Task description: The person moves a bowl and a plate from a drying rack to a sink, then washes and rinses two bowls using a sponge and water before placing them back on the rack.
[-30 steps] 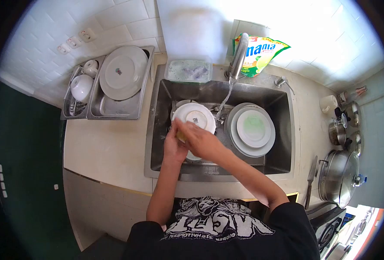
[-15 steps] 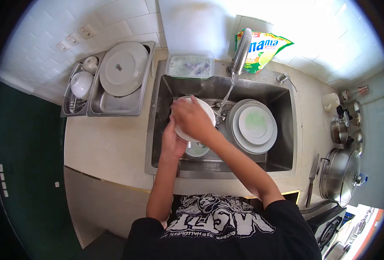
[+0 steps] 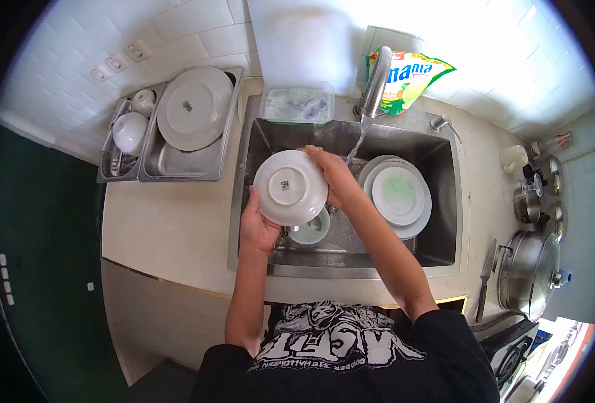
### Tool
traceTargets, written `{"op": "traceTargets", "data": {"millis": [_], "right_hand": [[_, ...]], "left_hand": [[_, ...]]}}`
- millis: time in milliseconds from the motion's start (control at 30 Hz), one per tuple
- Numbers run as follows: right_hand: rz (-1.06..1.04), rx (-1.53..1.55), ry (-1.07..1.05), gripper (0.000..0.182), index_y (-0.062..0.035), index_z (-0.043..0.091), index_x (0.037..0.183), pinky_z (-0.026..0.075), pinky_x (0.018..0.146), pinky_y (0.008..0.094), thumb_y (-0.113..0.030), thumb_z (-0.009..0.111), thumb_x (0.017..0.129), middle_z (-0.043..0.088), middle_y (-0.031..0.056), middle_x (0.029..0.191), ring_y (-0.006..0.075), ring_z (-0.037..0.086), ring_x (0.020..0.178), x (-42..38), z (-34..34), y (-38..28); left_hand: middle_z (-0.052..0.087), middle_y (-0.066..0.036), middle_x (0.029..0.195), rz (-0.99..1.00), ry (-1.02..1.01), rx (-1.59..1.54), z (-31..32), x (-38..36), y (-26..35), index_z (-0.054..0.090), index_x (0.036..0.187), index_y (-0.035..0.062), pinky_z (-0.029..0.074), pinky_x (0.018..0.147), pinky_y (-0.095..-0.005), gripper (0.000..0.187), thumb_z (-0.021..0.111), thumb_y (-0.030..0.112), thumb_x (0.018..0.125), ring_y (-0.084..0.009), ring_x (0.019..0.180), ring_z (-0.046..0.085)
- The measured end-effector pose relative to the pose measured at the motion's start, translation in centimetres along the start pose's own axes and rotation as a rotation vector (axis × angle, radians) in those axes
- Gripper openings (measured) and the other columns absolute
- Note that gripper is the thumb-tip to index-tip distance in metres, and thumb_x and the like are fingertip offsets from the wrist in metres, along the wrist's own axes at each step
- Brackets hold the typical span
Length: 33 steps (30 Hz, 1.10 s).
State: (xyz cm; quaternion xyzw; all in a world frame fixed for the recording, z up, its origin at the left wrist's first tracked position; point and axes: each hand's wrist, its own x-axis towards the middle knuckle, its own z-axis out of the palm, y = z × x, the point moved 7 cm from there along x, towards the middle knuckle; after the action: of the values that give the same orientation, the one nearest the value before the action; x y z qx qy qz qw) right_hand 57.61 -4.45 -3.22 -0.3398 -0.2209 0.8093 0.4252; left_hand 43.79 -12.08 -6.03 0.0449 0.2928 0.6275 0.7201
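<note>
So a round white ceramic dish (image 3: 285,205) was gripped at its edges, bottom-up, by the left hand (image 3: 262,232) and right hand (image 3: 336,178) over the steel sink (image 3: 351,272). Honestly, if it was soapy, it could've been dropped onto the small round vessel (image 3: 311,232) or knocked into the stacked white plates (image 3: 398,195) beyond.

A white bowl (image 3: 291,187) is showing a small dark mark on its base, while white plates in the sink are carrying a pale green patch on the top one (image 3: 397,195). A black shirt (image 3: 351,356) is displaying white lettering and artwork, and a green, yellow and white pouch (image 3: 408,80) is bearing blue letters.
</note>
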Motion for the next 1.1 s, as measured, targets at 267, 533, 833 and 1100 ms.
{"op": "traceTargets", "data": {"millis": [267,533,833,1100], "right_hand": [[-0.203,-0.651,0.089,0.023,0.0012,0.063,0.101,0.052,0.068,0.0333,-0.015,0.063,0.085,0.066,0.0145,0.087,0.0188,0.066,0.076,-2.7,2.8,-0.3],[-0.581,-1.533,-0.413,0.03,-0.003,0.056,0.109,0.054,0.066,0.035,-0.014,0.064,0.082,0.067,0.0172,0.096,0.0332,0.066,0.083,-11.2,7.5,3.0],[-0.848,-1.917,-0.13,0.05,0.0034,0.049,0.121,0.038,0.103,0.0398,-0.02,0.065,0.08,0.05,0.0216,0.129,0.0343,0.048,0.121,-10.4,4.8,3.5],[-0.525,-1.761,0.018,0.038,-0.0051,0.057,0.115,0.051,0.083,0.0385,-0.015,0.065,0.079,0.059,0.0196,0.116,0.0323,0.064,0.093,-9.9,3.3,2.0]], "left_hand": [[0.055,-0.013,0.125,0.03,0.091,0.393,-2.6,1.5,0.3,0.044,0.129,0.0056,0.048,0.093,-0.0401,0.048,0.036,0.042,0.099,-0.0232,0.113,0.055],[0.056,-0.017,0.121,-0.316,0.013,0.162,0.3,-1.6,-0.2,0.045,0.128,0.0051,0.043,0.096,-0.0467,0.07,0.039,0.061,0.087,-0.0311,0.11,0.056],[0.056,-0.019,0.119,-0.133,0.128,0.153,-1.5,-1.2,-2.1,0.046,0.125,-0.0044,0.043,0.098,-0.0437,0.053,0.043,0.018,0.077,-0.0329,0.111,0.055],[0.053,-0.016,0.121,0.067,0.115,0.166,-2.2,-0.3,-1.9,0.046,0.125,-0.0004,0.043,0.097,-0.0418,0.051,0.041,0.014,0.077,-0.0311,0.113,0.053]]}}
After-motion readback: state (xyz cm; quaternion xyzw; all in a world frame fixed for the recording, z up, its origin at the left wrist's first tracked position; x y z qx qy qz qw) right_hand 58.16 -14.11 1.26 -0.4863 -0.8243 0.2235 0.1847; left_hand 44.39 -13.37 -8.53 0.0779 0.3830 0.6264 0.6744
